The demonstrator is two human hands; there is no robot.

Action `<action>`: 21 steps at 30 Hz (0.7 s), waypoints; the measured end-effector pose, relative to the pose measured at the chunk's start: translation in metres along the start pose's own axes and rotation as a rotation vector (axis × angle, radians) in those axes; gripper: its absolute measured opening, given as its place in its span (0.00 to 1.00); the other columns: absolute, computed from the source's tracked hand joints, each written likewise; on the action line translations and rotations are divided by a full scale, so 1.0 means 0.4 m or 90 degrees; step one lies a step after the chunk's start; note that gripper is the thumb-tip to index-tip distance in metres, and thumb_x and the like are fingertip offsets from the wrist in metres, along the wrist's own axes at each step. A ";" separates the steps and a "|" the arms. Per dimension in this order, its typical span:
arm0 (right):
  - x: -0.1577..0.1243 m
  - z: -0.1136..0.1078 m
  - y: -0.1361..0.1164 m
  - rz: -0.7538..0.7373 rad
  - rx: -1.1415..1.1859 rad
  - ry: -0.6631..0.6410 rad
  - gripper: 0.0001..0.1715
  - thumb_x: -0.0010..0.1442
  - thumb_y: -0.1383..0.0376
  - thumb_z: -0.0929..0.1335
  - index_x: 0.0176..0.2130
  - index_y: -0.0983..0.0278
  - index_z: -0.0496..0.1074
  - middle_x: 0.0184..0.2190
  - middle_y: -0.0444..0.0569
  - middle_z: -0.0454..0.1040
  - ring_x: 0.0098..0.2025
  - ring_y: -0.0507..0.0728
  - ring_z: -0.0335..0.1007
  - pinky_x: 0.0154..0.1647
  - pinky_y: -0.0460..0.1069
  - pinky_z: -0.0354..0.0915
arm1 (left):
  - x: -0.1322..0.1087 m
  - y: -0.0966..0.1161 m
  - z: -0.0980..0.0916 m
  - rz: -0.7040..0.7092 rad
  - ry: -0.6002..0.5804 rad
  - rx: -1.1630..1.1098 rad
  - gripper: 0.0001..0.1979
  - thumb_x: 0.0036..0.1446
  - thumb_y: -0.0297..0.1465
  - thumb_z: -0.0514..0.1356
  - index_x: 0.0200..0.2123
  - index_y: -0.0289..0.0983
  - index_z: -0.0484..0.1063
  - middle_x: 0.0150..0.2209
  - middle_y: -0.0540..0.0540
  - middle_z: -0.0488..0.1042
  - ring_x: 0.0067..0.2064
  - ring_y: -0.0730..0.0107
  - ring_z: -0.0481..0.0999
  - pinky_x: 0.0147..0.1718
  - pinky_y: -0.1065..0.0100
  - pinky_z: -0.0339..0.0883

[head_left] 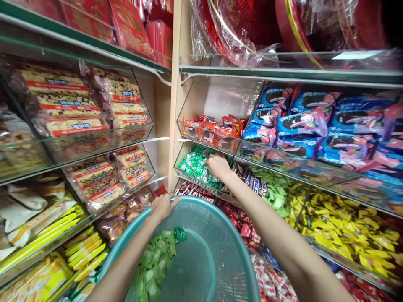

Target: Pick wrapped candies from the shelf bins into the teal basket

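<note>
My left hand point(163, 207) is closed around the far rim of a big teal plastic basket point(233, 226). Light green wrapped candies point(155, 264) lie in the basket's left part, with a few darker green candies point(180, 234) beside them. On the right, my right hand point(218, 165) reaches into a glass-fronted compartment of shiny green wrapped candies point(197, 161). Its fingers are curled down at the candies; whatever is between them is hidden.
Glass dividers and a shelf edge point(283, 163) run above my right arm. Yellow wrapped candies point(349, 226), blue cookie packs point(302, 121) and red packets point(217, 130) fill neighbouring compartments. Wrapped bars point(72, 102) stack on the left shelves. A wooden post point(174, 105) stands between both shelf units.
</note>
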State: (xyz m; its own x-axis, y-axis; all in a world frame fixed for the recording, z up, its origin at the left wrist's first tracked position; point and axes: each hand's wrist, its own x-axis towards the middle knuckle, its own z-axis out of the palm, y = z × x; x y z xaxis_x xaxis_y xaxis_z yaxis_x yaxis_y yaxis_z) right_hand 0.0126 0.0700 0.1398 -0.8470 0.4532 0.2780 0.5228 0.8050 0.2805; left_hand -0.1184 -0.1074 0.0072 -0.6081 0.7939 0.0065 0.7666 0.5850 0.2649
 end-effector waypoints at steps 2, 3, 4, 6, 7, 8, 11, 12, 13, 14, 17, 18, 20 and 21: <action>0.006 0.012 0.006 -0.015 0.001 -0.002 0.12 0.60 0.64 0.63 0.37 0.65 0.74 0.42 0.55 0.72 0.48 0.62 0.64 0.47 0.54 0.58 | -0.001 -0.003 0.002 0.002 0.002 -0.004 0.29 0.56 0.54 0.42 0.44 0.43 0.72 0.39 0.40 0.78 0.42 0.54 0.76 0.38 0.62 0.65; 0.006 0.017 0.007 -0.018 0.004 0.001 0.13 0.60 0.61 0.63 0.37 0.65 0.75 0.42 0.54 0.72 0.48 0.62 0.64 0.47 0.54 0.58 | -0.002 -0.005 0.003 0.002 0.002 -0.005 0.29 0.56 0.53 0.42 0.44 0.43 0.73 0.39 0.40 0.78 0.42 0.55 0.76 0.38 0.62 0.65; 0.006 0.021 0.007 -0.019 0.005 0.006 0.14 0.60 0.60 0.63 0.36 0.64 0.75 0.41 0.54 0.72 0.48 0.62 0.64 0.47 0.55 0.58 | -0.003 -0.007 0.003 0.001 0.001 -0.007 0.29 0.56 0.53 0.42 0.44 0.43 0.73 0.39 0.40 0.78 0.42 0.55 0.76 0.38 0.63 0.65; 0.005 0.027 0.005 -0.014 0.005 0.010 0.16 0.60 0.57 0.63 0.36 0.64 0.75 0.42 0.55 0.72 0.49 0.63 0.63 0.47 0.55 0.58 | -0.004 -0.010 0.002 -0.002 0.000 -0.011 0.29 0.56 0.54 0.43 0.44 0.43 0.73 0.39 0.40 0.78 0.42 0.55 0.76 0.38 0.63 0.65; 0.004 0.028 0.004 -0.008 0.003 0.011 0.16 0.59 0.56 0.64 0.36 0.65 0.75 0.42 0.55 0.72 0.49 0.63 0.63 0.48 0.55 0.58 | -0.005 -0.011 0.000 -0.004 -0.001 -0.012 0.29 0.56 0.54 0.43 0.44 0.43 0.73 0.39 0.40 0.78 0.42 0.54 0.76 0.38 0.62 0.65; 0.003 0.029 0.002 0.001 -0.001 0.012 0.17 0.59 0.55 0.64 0.37 0.65 0.75 0.42 0.56 0.72 0.49 0.63 0.63 0.48 0.55 0.58 | -0.006 -0.011 -0.002 -0.005 -0.003 -0.013 0.29 0.56 0.54 0.43 0.44 0.43 0.73 0.39 0.39 0.78 0.42 0.54 0.76 0.38 0.62 0.65; 0.000 0.029 -0.002 0.018 -0.010 0.018 0.19 0.59 0.55 0.64 0.37 0.67 0.75 0.41 0.58 0.72 0.49 0.63 0.63 0.47 0.55 0.58 | -0.009 -0.013 -0.007 -0.006 -0.003 -0.010 0.29 0.56 0.54 0.42 0.44 0.42 0.72 0.39 0.39 0.78 0.42 0.54 0.76 0.38 0.62 0.65; -0.001 0.029 -0.002 0.017 -0.011 0.019 0.19 0.59 0.55 0.64 0.37 0.67 0.75 0.41 0.58 0.72 0.49 0.63 0.63 0.47 0.55 0.58 | -0.010 -0.013 -0.008 -0.006 -0.002 -0.009 0.29 0.56 0.54 0.42 0.44 0.42 0.73 0.39 0.39 0.78 0.42 0.54 0.76 0.38 0.63 0.65; -0.002 0.029 -0.003 0.011 -0.011 0.019 0.18 0.58 0.55 0.65 0.37 0.67 0.75 0.41 0.58 0.72 0.49 0.63 0.63 0.47 0.54 0.58 | -0.010 -0.014 -0.008 -0.005 -0.001 -0.007 0.29 0.56 0.54 0.42 0.43 0.42 0.73 0.39 0.39 0.78 0.43 0.54 0.76 0.38 0.63 0.65; -0.004 0.028 -0.003 0.005 -0.010 0.019 0.18 0.58 0.56 0.65 0.37 0.68 0.75 0.40 0.58 0.72 0.49 0.63 0.63 0.47 0.54 0.58 | -0.010 -0.016 -0.008 -0.006 -0.002 -0.007 0.30 0.56 0.54 0.42 0.43 0.42 0.73 0.39 0.39 0.78 0.43 0.54 0.76 0.38 0.63 0.65; -0.008 0.025 -0.002 -0.004 -0.002 0.019 0.16 0.58 0.58 0.66 0.36 0.68 0.74 0.40 0.57 0.72 0.48 0.63 0.62 0.47 0.54 0.57 | -0.010 -0.021 -0.005 -0.008 -0.009 -0.012 0.30 0.56 0.54 0.42 0.44 0.42 0.72 0.40 0.39 0.77 0.43 0.54 0.76 0.39 0.63 0.65; -0.008 0.025 -0.001 -0.004 0.004 0.018 0.15 0.58 0.59 0.65 0.36 0.68 0.74 0.40 0.57 0.72 0.48 0.62 0.63 0.47 0.53 0.57 | -0.010 -0.022 -0.004 -0.010 -0.010 -0.014 0.30 0.56 0.54 0.42 0.45 0.42 0.72 0.40 0.39 0.77 0.43 0.54 0.75 0.39 0.63 0.65; -0.008 0.025 0.002 -0.003 0.020 0.015 0.13 0.60 0.61 0.63 0.35 0.67 0.74 0.40 0.56 0.72 0.47 0.61 0.63 0.46 0.52 0.57 | -0.010 -0.025 -0.003 -0.010 -0.008 -0.016 0.30 0.56 0.54 0.42 0.45 0.42 0.72 0.41 0.39 0.77 0.44 0.56 0.75 0.40 0.64 0.64; -0.007 0.025 0.004 -0.004 0.030 0.014 0.13 0.61 0.62 0.63 0.35 0.66 0.74 0.40 0.55 0.71 0.47 0.60 0.63 0.45 0.52 0.57 | -0.010 -0.026 -0.003 -0.011 -0.008 -0.015 0.30 0.56 0.54 0.42 0.46 0.42 0.72 0.42 0.39 0.77 0.44 0.56 0.75 0.40 0.64 0.64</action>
State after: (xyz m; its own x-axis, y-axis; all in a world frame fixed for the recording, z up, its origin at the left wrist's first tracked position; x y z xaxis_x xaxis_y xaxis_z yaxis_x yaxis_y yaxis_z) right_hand 0.0149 0.0738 0.1301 -0.8478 0.4395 0.2967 0.5116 0.8251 0.2396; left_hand -0.1240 -0.1169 0.0057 -0.6185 0.7857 -0.0099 0.7507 0.5946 0.2881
